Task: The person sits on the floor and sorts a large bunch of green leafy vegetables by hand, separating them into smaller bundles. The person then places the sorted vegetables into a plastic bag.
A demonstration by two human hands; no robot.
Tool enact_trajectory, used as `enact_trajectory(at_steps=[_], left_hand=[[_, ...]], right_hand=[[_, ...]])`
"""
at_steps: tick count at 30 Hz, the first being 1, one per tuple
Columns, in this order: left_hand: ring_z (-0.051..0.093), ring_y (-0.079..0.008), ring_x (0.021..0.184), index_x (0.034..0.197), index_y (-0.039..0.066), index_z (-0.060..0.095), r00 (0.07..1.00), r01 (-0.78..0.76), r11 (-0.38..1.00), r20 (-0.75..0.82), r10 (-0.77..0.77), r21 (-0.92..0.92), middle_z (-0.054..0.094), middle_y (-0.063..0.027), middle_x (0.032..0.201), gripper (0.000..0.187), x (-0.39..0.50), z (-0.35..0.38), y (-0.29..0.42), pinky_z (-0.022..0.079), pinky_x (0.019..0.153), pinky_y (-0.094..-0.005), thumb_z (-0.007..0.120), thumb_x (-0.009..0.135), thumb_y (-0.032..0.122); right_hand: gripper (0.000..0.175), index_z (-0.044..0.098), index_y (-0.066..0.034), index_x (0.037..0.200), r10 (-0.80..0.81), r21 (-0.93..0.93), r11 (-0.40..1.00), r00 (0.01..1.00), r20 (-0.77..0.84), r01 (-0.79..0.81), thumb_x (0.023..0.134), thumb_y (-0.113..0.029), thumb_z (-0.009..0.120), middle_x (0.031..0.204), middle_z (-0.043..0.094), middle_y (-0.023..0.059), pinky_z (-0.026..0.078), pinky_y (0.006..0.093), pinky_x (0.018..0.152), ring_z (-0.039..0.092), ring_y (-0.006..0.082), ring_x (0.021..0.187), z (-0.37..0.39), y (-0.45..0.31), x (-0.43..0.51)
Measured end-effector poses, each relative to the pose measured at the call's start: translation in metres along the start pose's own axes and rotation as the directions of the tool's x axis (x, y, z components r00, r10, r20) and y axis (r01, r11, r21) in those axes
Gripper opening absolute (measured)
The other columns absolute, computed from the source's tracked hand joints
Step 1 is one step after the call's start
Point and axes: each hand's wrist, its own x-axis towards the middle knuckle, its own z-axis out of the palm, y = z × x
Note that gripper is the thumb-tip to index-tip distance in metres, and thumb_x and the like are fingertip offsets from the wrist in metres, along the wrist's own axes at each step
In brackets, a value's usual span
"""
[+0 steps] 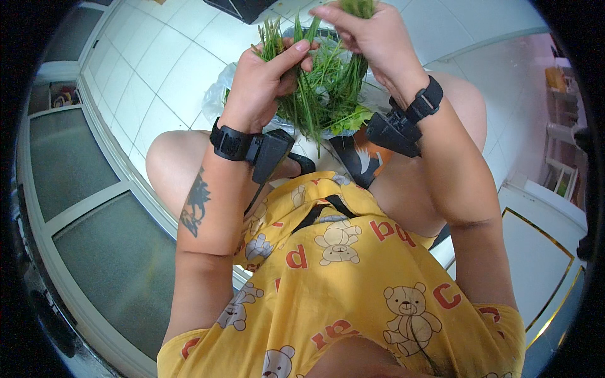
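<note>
Green stalks, thin and leafy, are bunched in my left hand (269,78); the cut or root ends stick up above my fingers and the long leaves (309,106) hang down. My right hand (373,42), raised at the top of the view, grips another bunch of greens (358,71), part of it showing above the fist. Between and below both hands lies a heap of leafy greens (328,71) on a clear plastic bag (218,90). A broader, lighter green leaf (352,121) rests at the heap's near edge.
The bag stands on a white tiled floor (165,71) between my bent knees. Framed cabinet doors (118,264) run along the left. A white cabinet with gold trim (534,245) is at the right, below a shelf rack (562,127). A black object (241,7) sits at the top.
</note>
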Motion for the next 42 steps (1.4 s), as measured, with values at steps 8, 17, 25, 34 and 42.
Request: enact_trajectory(at_steps=[8,17,25,34,42], left_hand=[[0.034,-0.0011,0.050,0.107,-0.002,0.067,0.999,0.036,0.998,-0.033,-0.034,0.053,0.058,0.0040,0.075,0.025,0.001,0.002,0.000,0.023,0.045,-0.0193,0.064,0.096,0.020],[0.034,-0.0013,0.051,0.104,-0.001,0.068,0.997,0.081,0.984,-0.006,-0.082,0.159,0.056,0.0037,0.074,0.023,0.000,-0.003,0.004,0.023,0.046,-0.0199,0.067,0.094,0.020],[0.035,-0.0014,0.054,0.105,0.000,0.069,0.994,0.066,0.988,-0.097,-0.053,0.140,0.055,0.0042,0.074,0.023,0.001,-0.010,0.000,0.024,0.047,-0.0205,0.066,0.094,0.019],[0.035,-0.0018,0.054,0.109,-0.001,0.069,1.000,0.011,0.987,-0.019,-0.008,0.162,0.056,0.0048,0.075,0.027,-0.002,0.000,0.003,0.024,0.048,-0.0201,0.063,0.097,0.023],[0.035,-0.0024,0.052,0.108,-0.001,0.070,0.999,-0.012,0.986,-0.028,0.017,0.164,0.065,0.0022,0.080,0.029,-0.002,0.000,0.003,0.025,0.048,-0.0201,0.061,0.097,0.024]], right_hand=[[0.019,0.067,-0.0038,0.084,0.026,0.069,0.997,0.999,0.023,-0.028,0.090,-0.020,0.073,0.061,0.055,-0.0033,0.035,0.0227,0.045,0.047,0.0058,0.050,0.003,-0.016,0.001],[0.019,0.068,0.0044,0.096,-0.100,0.327,0.915,0.918,-0.383,0.236,0.094,-0.015,0.065,0.064,0.049,-0.0027,0.032,0.0214,0.048,0.039,0.0067,0.053,-0.073,-0.007,0.032],[0.025,0.064,0.0057,0.106,-0.170,0.292,0.805,0.673,-0.719,0.516,0.100,-0.017,0.057,0.083,0.063,0.0072,0.049,0.0307,0.067,0.060,0.0179,0.073,-0.128,-0.012,0.042],[0.028,0.074,-0.0065,0.092,-0.156,-0.063,0.984,0.977,0.148,0.167,0.081,-0.031,0.080,0.071,0.063,-0.0026,0.041,0.0234,0.054,0.052,0.0044,0.060,0.000,0.013,0.004],[0.025,0.074,-0.0037,0.093,-0.294,-0.168,0.933,0.943,0.157,0.319,0.086,-0.028,0.076,0.074,0.069,0.0019,0.047,0.0278,0.061,0.058,0.0099,0.064,-0.006,0.025,0.019]])
